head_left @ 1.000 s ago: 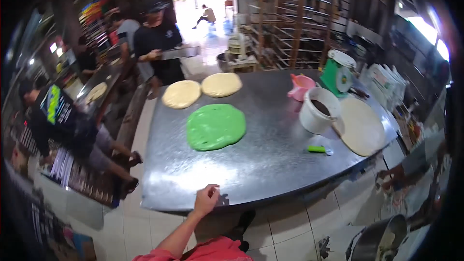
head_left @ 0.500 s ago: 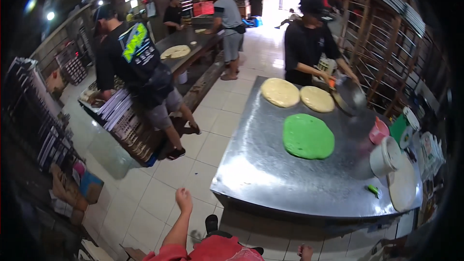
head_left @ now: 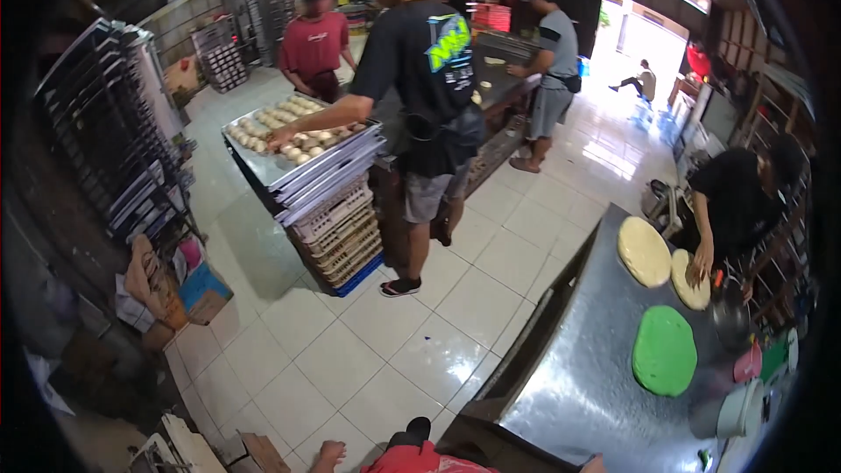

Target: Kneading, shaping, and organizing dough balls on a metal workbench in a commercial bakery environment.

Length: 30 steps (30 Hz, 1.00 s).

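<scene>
Low in the view, my left hand [head_left: 331, 453] hangs above the tiled floor, its fingers loosely curled with nothing visible in them. Only a small patch of my right hand [head_left: 594, 464] shows at the lower edge, by the near side of the metal table [head_left: 561, 403]; its fingers are hidden. On that table lie a flat green dough slab [head_left: 665, 350] and two cream dough slabs, a larger one [head_left: 643, 250] and a smaller one [head_left: 687, 278]. A co-worker in black [head_left: 731, 197] at the right has a hand on the smaller cream slab.
A person in a black printed shirt [head_left: 420, 79] reaches over a tray of dough balls [head_left: 263, 136], stacked on crates [head_left: 337, 232]. Someone in red [head_left: 314, 44] stands behind it. A white bucket [head_left: 740, 412] and pink jug [head_left: 747, 362] stand at the table's right. Dark racks [head_left: 114, 123] line the left.
My view has swung left, so the metal table sits farther right and the tray stack shows fully. My left hand is lower in view. The co-worker's hand has moved onto the smaller cream dough.
</scene>
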Each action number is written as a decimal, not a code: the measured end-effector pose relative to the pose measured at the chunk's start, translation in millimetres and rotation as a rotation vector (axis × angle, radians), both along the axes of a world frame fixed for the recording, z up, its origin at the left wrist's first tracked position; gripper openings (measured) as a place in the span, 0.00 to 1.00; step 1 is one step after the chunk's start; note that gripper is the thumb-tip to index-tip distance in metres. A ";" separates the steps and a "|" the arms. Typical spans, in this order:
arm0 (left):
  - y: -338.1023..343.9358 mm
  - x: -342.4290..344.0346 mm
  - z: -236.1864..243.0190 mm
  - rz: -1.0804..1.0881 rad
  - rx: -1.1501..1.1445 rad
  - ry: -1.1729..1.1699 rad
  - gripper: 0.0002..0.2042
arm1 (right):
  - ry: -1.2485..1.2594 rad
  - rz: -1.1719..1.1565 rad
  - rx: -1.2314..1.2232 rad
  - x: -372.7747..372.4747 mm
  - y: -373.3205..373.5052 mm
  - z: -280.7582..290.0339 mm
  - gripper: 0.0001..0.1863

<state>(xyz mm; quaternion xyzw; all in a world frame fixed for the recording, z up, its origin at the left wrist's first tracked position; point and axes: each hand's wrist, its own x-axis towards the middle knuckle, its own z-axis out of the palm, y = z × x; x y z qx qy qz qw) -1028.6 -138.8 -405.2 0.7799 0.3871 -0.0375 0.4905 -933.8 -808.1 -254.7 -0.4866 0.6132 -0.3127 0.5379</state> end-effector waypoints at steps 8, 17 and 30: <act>-60.2 159.3 72.4 -0.060 -0.481 0.044 0.09 | 0.032 0.636 -0.702 81.9 34.7 -30.7 0.34; -43.1 194.6 82.9 -0.061 -0.425 0.158 0.09 | 0.688 1.075 -0.783 120.8 186.1 115.0 0.41; 69.7 271.3 22.4 -0.313 -0.543 -0.093 0.13 | 1.082 0.608 -0.875 207.8 170.2 68.0 0.38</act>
